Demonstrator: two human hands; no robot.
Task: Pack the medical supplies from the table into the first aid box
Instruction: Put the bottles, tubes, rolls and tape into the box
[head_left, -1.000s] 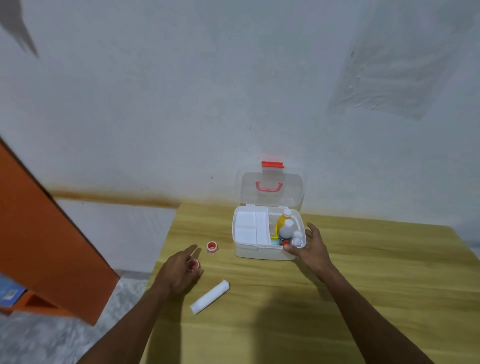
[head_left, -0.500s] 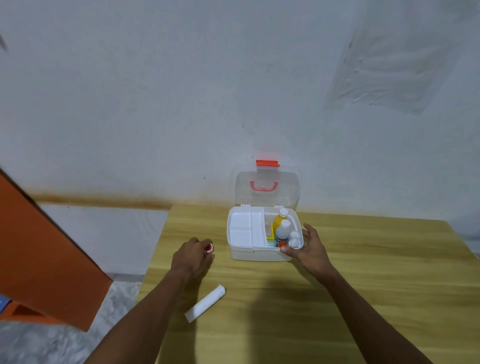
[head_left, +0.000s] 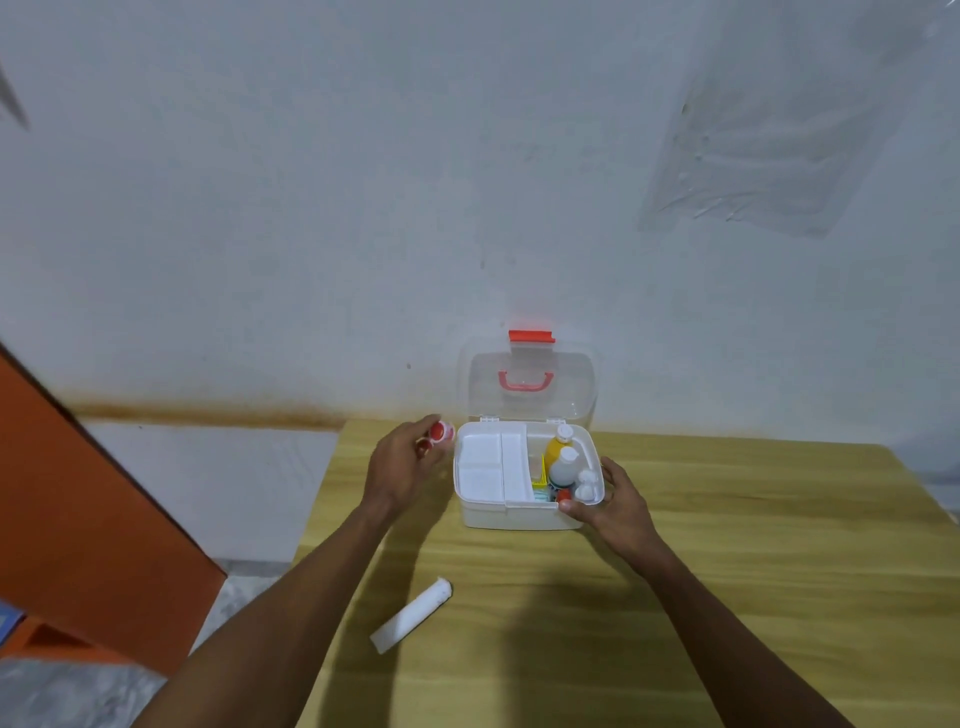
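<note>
- Two small red-capped pots (head_left: 440, 431) are pinched at the fingertips of the left hand (head_left: 408, 465). They are held just beside the left wall of the first aid box (head_left: 519, 515), at about rim height and not yet over the opening.
- The box is gripped by the right hand (head_left: 621, 506): the thumb is pressed on the front rim near the right corner, and the fingers are curled round the right side.
- The box is set at the far side of the table (head_left: 753, 571), close to the wall. Its clear lid (head_left: 530, 405) is stood upright, fully open.
- The left half of the box is covered by a white tray (head_left: 485, 467).
- The right half is packed with an orange bottle (head_left: 556, 448), a white bottle (head_left: 563, 470) and small white bottles (head_left: 587, 483). A red item at the front corner cannot be made out.
- One bandage roll (head_left: 410, 616) is left lying on the table, nearer the person and well apart from the box, untouched.
- Step judged: the pots are being delivered to the box. Packing looks well along, with the pots and the roll outstanding.
- Next move, as judged: the pots are to be carried over the left rim and let go into a tray compartment, since the right half looks crowded.
- A low release is called for, so that the round pots are not bounced out.
- The roll is then to be fetched. It is long, so it may need to be laid flat along the tray.
</note>
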